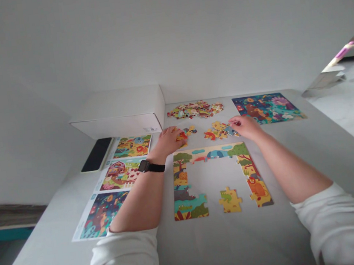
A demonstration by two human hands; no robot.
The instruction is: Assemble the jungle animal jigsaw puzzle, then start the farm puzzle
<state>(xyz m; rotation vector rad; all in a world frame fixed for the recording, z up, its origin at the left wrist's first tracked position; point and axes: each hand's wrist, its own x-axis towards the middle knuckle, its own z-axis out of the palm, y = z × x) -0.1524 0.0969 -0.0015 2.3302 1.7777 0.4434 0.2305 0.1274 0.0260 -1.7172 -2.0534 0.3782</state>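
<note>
White box (118,124) closed, contents hidden. Animal puzzle border (211,150), bright, bottom edge gapped, lies on worktop (229,246). Left hand (167,142) over loose pieces (191,130), right hand (247,126) at second cluster (218,129); can't tell whether fingers clamp any.

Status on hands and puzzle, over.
Left hand on loose pieces; right hand at another cluster. Puzzle: near edge gapped. Phone off left, not blocking.
</note>
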